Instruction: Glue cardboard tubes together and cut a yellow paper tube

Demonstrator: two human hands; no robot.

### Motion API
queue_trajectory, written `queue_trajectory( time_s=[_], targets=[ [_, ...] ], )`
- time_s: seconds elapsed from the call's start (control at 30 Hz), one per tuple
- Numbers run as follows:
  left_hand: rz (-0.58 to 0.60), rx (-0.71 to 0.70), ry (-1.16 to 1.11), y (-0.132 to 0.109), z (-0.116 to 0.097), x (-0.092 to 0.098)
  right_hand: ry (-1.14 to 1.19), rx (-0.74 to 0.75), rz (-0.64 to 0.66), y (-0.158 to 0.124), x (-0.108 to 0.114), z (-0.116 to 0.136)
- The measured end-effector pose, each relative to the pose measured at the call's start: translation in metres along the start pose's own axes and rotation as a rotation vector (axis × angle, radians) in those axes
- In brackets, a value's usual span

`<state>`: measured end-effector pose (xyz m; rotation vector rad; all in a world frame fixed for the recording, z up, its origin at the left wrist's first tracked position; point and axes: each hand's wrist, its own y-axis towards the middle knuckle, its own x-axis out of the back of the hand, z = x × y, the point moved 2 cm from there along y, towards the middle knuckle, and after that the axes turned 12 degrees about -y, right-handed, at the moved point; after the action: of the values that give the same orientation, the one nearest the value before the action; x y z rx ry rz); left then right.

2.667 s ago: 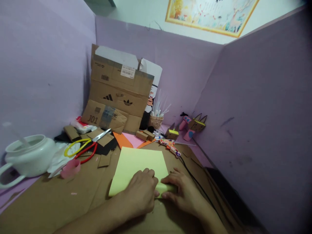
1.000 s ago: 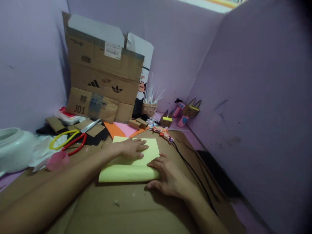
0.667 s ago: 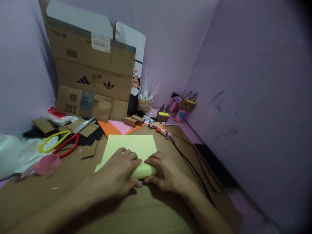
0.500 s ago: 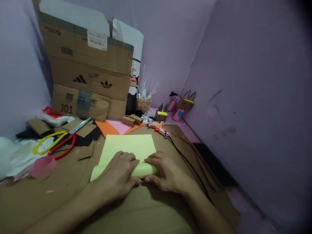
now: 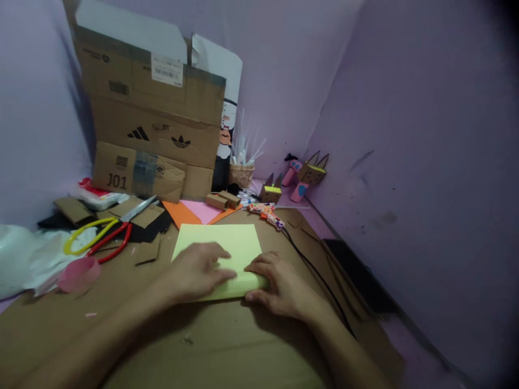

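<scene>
Resting flat and unclenched, left hand [image 5: 195,271] and right hand [image 5: 280,286] press yellow paper [image 5: 233,242].

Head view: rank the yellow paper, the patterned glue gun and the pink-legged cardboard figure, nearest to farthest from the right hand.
1. yellow paper: touching, under fingertips of the right hand.
2. patterned glue gun: just beyond the paper's far right corner.
3. cardboard figure: farthest, back right.
</scene>
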<state>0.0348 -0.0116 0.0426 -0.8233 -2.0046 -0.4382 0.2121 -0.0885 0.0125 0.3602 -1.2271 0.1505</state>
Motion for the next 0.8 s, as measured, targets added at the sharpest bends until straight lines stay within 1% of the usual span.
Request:
queue_trajectory(
  time_s=[0.03,0.07,0.1,0.13,0.17,0.23,0.3,0.37,0.47,0.57,0.63,0.7,0.73,0.8],
  targets=[
    [-0.087,0.065,0.036,0.010,0.007,0.008,0.015,0.005,-0.007,-0.001,0.000,-0.001],
    [-0.119,0.073,0.072,0.022,0.013,0.014,0.039,0.008,-0.014,-0.002,0.000,-0.002],
    [-0.120,0.074,0.099,0.035,0.018,0.018,0.075,0.001,-0.027,-0.003,-0.001,-0.004],
    [-0.105,0.088,0.126,0.049,0.023,0.020,0.129,-0.023,-0.054,-0.004,-0.001,-0.007],
    [-0.065,0.103,0.146,0.062,0.028,0.019,0.198,-0.065,-0.096,-0.004,-0.001,-0.010],
    [0.020,0.118,0.185,0.086,0.035,0.013,0.355,-0.206,-0.208,-0.002,-0.002,-0.018],
    [0.072,0.134,0.221,0.103,0.039,0.006,0.500,-0.385,-0.307,0.001,-0.002,-0.026],
    [0.112,0.156,0.236,0.111,0.041,0.001,0.627,-0.535,-0.354,0.003,-0.001,-0.031],
    [0.158,0.177,0.220,0.113,0.041,0.001,0.797,-0.637,-0.399,0.005,0.001,-0.035],
    [0.155,0.125,0.185,0.107,0.035,0.010,0.906,-0.681,-0.427,0.004,0.003,-0.037],
    [0.107,0.053,0.160,0.100,0.028,0.023,0.977,-0.711,-0.455,0.004,0.003,-0.038],
    [0.028,-0.020,0.132,0.089,0.019,0.038,1.069,-0.737,-0.470,0.003,0.001,-0.040],
    [-0.018,-0.053,0.114,0.082,0.013,0.046,1.123,-0.747,-0.459,0.003,0.000,-0.040],
    [-0.080,-0.118,0.073,0.066,0.002,0.062,1.252,-0.759,-0.394,0.004,-0.004,-0.039]
  ],
)
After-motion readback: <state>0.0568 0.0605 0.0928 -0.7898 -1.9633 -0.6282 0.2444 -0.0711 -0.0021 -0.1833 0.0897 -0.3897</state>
